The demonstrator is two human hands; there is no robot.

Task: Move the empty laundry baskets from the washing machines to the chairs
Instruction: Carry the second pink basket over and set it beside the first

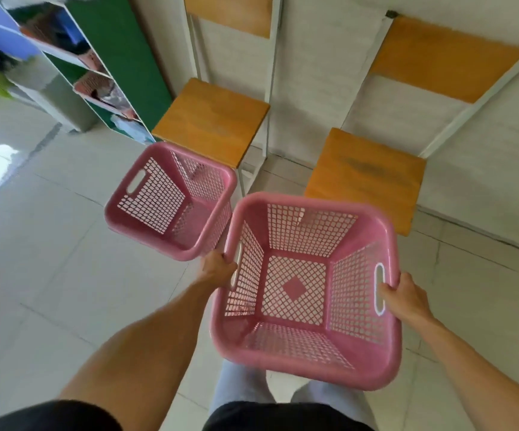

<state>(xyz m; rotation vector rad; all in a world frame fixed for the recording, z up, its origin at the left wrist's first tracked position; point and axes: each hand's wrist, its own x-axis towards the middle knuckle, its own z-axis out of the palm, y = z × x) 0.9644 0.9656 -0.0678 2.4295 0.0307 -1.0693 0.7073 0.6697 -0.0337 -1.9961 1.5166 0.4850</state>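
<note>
We hold two pink baskets, both empty, above floor. Left hand: fingers grip far basket and near basket rims together. Right hand: fingers hooked through near basket handle slot. Two chairs, left chair and right chair, just beyond.

Glossy pale tiled floor, white wall, green shelving

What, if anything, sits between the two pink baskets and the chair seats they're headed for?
Nothing visible. Both wooden seats, the left chair and the right chair, are bare. The left basket, gripped by the left hand, already overlaps the left seat's front edge; the near basket, with the right hand at its handle, is just short of the right seat.
</note>
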